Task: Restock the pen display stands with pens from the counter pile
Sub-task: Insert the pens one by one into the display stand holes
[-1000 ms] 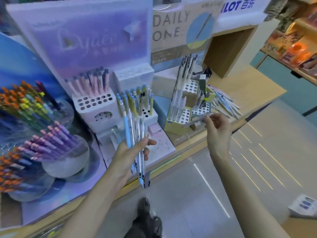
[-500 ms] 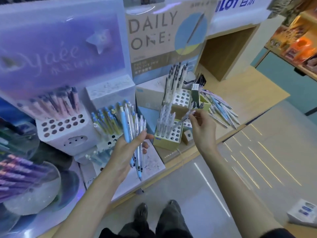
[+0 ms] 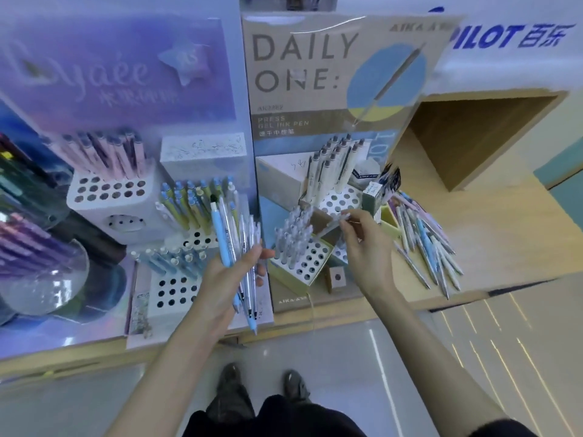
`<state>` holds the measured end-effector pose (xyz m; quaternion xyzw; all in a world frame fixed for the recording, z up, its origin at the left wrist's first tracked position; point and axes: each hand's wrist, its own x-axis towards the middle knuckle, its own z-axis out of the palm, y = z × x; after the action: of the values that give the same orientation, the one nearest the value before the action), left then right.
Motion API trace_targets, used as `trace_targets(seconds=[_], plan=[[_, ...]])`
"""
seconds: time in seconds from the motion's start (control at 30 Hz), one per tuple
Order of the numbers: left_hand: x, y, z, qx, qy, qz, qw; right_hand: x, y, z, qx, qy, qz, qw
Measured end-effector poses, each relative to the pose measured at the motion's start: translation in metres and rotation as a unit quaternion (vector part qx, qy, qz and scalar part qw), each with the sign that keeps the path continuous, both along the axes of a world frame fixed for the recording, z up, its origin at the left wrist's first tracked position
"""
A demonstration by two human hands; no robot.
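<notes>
My left hand (image 3: 224, 279) grips a bundle of pens (image 3: 237, 247), blue and clear-barrelled, tips pointing down toward me. My right hand (image 3: 362, 244) pinches a single clear pen (image 3: 331, 227) that lies slanted just above the yellow-sided display stand (image 3: 307, 263), whose holed top carries a cluster of clear pens on its left part. Behind it a second holed stand (image 3: 339, 200) holds cream pens with grey caps. The counter pile of pens (image 3: 422, 241) lies spread out on the wooden counter to the right of my right hand.
To the left stand a white holed block (image 3: 107, 197) with pink pens, a stand of blue-and-yellow pens (image 3: 192, 209) and clear bowls of purple pens (image 3: 38, 272). Tall "DAILY ONE" card (image 3: 315, 74) rises behind. An open wooden cubby (image 3: 473, 134) sits at right. My shoes show on the floor below.
The view has shifted right and closer to the stands. My right hand has carried the single pen leftward to just above the yellow-sided stand. My left hand keeps its bundle.
</notes>
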<state>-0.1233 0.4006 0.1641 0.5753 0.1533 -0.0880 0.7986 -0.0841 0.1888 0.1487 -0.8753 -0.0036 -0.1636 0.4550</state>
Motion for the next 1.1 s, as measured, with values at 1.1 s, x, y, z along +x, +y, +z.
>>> trace_targets(seconds=[1.1], plan=[[-0.038, -0.026, 0.005, -0.038, -0.003, 0.009, 0.999, 0.004, 0.003, 0.032, -0.029, 0.06, 0.146, 0.987]])
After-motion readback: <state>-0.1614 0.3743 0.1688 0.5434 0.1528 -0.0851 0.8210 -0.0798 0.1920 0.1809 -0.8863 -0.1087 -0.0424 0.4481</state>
